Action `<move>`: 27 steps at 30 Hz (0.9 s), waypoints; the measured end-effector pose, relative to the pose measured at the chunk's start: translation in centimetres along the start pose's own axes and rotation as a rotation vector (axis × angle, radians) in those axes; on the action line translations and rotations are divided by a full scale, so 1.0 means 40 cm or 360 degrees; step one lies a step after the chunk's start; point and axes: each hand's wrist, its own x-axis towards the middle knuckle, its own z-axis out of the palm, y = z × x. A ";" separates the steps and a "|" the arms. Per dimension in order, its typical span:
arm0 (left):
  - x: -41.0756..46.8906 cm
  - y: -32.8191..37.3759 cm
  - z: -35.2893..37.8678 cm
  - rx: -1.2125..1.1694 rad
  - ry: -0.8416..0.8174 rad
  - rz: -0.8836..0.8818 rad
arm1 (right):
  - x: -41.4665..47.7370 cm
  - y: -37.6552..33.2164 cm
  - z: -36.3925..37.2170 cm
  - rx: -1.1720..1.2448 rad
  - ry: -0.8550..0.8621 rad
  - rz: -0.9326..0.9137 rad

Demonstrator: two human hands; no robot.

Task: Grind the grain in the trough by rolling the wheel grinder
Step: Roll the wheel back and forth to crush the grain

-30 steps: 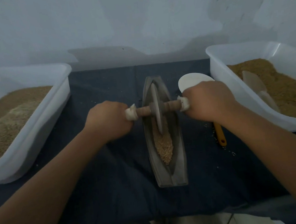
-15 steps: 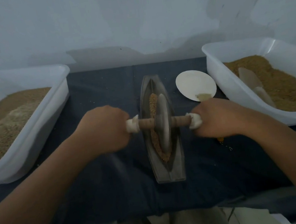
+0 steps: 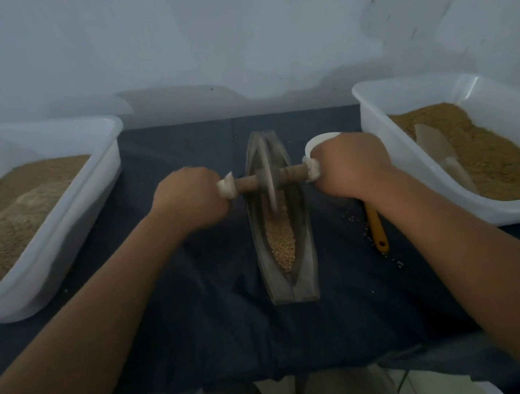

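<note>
The trough [image 3: 294, 289] is lying lengthwise on the dark cloth [image 3: 200, 315]. It is a narrow grey boat-shaped vessel, running straight away from the person, with its near end squared off. Tan grain [image 3: 281, 242] is filling the near half of its channel, narrowing to a point toward the near end. The grinder [image 3: 270, 181], a thin grey disc on a brown wooden axle with pale wrapped ends, is standing upright on edge in the trough's far half, touching the far edge of the grain. Its axle is spanning the trough crosswise, with the left hand [image 3: 188, 201] and right hand [image 3: 350, 166] gripping the two ends.
</note>
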 end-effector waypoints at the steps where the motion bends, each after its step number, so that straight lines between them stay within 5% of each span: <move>1: -0.032 -0.006 -0.001 -0.0022 -0.0059 0.0042 | -0.020 0.000 -0.014 0.0010 -0.0084 -0.0040; 6: -0.155 -0.027 -0.001 0.0037 -0.0065 0.0188 | -0.133 0.010 -0.047 0.0175 -0.0562 -0.0139; 16: 0.063 0.007 0.006 0.0063 0.0092 -0.0061 | 0.043 0.010 0.006 -0.0113 0.0013 0.0047; 23: -0.137 -0.028 -0.016 -0.0107 -0.0200 0.0208 | -0.095 0.002 -0.104 0.0285 -0.0960 -0.0121; 27: -0.120 -0.023 -0.013 -0.0075 -0.0259 0.0190 | -0.086 -0.016 -0.073 0.0083 -0.0668 -0.0073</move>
